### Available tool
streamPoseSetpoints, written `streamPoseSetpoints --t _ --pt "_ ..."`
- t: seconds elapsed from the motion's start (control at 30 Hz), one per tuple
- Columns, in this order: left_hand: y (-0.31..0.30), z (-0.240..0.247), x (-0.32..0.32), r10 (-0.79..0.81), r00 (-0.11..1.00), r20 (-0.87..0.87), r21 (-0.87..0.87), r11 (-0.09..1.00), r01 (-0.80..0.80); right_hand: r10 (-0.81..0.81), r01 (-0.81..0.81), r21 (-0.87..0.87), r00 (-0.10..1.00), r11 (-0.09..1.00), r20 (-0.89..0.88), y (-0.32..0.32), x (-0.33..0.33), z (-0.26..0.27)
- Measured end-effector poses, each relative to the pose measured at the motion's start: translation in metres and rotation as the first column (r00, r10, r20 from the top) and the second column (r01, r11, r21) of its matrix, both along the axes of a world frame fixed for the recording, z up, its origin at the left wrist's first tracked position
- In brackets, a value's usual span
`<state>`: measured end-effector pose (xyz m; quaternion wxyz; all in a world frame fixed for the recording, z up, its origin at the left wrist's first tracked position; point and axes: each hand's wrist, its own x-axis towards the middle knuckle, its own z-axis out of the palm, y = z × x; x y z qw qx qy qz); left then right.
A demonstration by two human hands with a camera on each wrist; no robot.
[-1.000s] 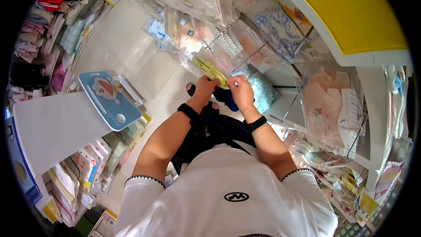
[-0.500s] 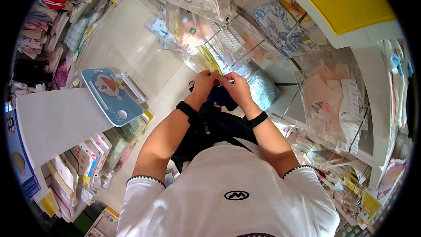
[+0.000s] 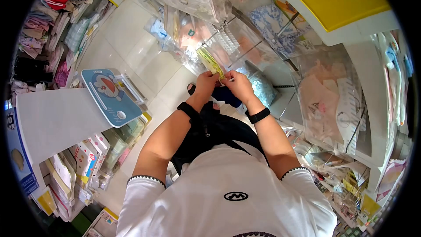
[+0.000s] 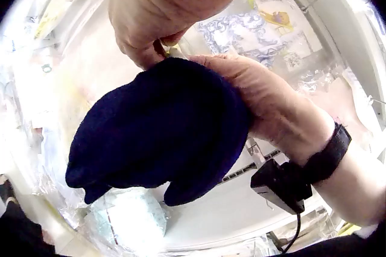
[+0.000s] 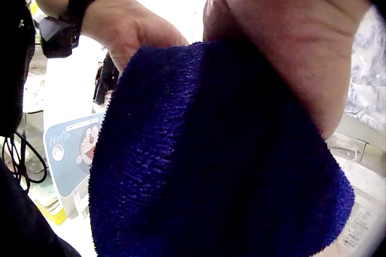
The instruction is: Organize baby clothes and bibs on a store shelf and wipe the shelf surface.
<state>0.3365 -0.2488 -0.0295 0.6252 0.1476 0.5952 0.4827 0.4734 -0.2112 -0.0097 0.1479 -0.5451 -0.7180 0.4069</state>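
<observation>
Both hands meet at the top of a soft navy blue cloth item point(image 4: 160, 127) with a fuzzy pile and rounded lobes, which hangs beneath them. A yellow printed label point(image 3: 209, 60) sticks up and forward from their fingertips in the head view. My left hand point(image 3: 206, 83) pinches the label's near end from the left. Beside it, my right hand point(image 3: 240, 87) pinches the same place between thumb and fingers. The right wrist view shows the navy cloth covering most of the fingers. A pale yellow bit shows at the cloth's top edge in the left wrist view.
Clear-bagged goods point(image 3: 193, 0) hang on a wire rack ahead and right, with a pink bagged garment point(image 3: 324, 109) among them. A blue cartoon board point(image 3: 109, 96) stands by a white shelf top point(image 3: 61, 118) at left. Tiled floor point(image 3: 131, 52) shows between the shelves.
My hands have drawn closer together and moved slightly forward. The yellow label has swung to point more steeply forward, and the navy cloth still hangs below.
</observation>
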Motion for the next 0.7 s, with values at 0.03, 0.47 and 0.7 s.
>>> streamPoseSetpoints --t 0.03,0.47,0.7 --pt "0.002 0.001 0.000 -0.022 1.000 -0.012 -0.008 1.000 0.022 0.002 -0.003 -0.017 1.000 1.000 -0.017 0.003 0.002 -0.001" --pt "0.013 -0.004 -0.004 0.004 0.986 -0.169 -0.030 1.000 -0.009 -0.239 0.240 0.010 0.961 0.971 0.141 0.019 -0.007 0.000" --pt "0.017 -0.022 -0.009 -0.024 0.941 -0.337 0.053 0.998 0.044 -0.224 0.203 0.128 0.958 0.971 0.179 0.018 -0.015 0.007"
